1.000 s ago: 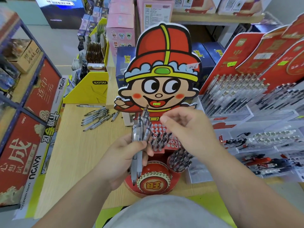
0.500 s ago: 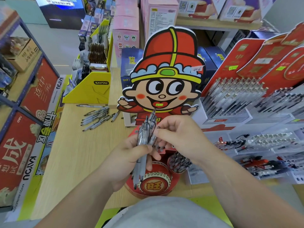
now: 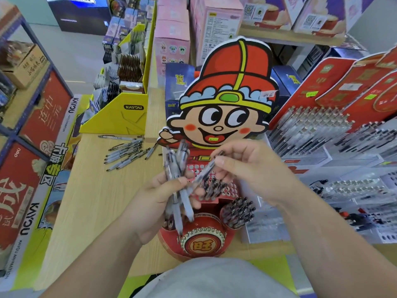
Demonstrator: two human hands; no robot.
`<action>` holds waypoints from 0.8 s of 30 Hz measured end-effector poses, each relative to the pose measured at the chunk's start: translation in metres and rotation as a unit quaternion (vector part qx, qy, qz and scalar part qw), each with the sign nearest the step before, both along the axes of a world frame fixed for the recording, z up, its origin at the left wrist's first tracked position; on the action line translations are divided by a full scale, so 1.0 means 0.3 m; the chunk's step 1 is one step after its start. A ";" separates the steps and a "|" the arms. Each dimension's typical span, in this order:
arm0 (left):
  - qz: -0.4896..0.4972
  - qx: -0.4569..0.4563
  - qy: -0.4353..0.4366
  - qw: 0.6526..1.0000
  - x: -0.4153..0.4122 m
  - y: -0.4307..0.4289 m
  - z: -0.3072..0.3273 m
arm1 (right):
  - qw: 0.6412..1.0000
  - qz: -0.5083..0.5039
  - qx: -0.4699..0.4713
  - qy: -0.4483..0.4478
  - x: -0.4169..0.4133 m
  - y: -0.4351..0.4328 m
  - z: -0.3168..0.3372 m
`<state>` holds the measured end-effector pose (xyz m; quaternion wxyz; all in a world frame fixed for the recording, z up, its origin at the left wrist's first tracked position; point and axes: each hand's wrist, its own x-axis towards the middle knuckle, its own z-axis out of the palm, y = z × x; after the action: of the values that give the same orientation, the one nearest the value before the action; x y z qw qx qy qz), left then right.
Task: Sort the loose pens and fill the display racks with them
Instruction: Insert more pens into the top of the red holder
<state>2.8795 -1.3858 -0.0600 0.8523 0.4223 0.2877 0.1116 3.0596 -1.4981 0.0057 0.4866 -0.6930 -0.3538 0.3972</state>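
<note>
The left hand (image 3: 163,196) grips a bundle of pens (image 3: 173,164) upright. It looks like about four, but blur prevents an exact count. The right hand (image 3: 253,171) pinches one single pen (image 3: 204,172), slanted, with its lower end against the bundle. Both hands are over the cartoon display rack (image 3: 227,117), which holds two clusters of pens: one in its holed red panel (image 3: 214,187) and one in a round cup (image 3: 237,211). About ten loose pens (image 3: 126,153) lie on the worktop (image 3: 92,201) to the left, near one yellow box (image 3: 116,119). Three red-backed racks (image 3: 328,82) stand on the right, stocked with pens.
</note>
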 end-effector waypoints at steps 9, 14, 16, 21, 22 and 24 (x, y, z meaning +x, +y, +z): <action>0.083 -0.021 0.060 0.995 -0.034 0.041 -0.068 | 0.991 -0.097 0.047 -0.074 0.087 -0.004 0.040; 0.094 -0.017 0.115 0.989 -0.040 0.051 -0.109 | 0.983 -0.050 -0.024 -0.177 0.059 0.034 -0.044; 0.098 -0.022 0.119 0.988 -0.040 0.052 -0.113 | 0.977 -0.037 -0.057 -0.204 0.050 0.055 -0.085; 0.103 -0.035 0.102 0.989 -0.045 0.050 -0.107 | 0.964 -0.013 -0.094 -0.250 0.045 0.104 -0.137; 0.103 -0.037 0.099 0.989 -0.048 0.051 -0.106 | 0.965 -0.013 -0.092 -0.247 0.048 0.113 -0.137; 0.102 -0.039 0.097 0.989 -0.053 0.052 -0.104 | 0.965 -0.004 -0.094 -0.247 0.053 0.126 -0.138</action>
<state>2.8636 -1.3701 -0.0912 0.8206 0.3654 0.4147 0.1454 3.0756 -1.4605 -0.0355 0.3187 -0.8133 -0.4215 0.2436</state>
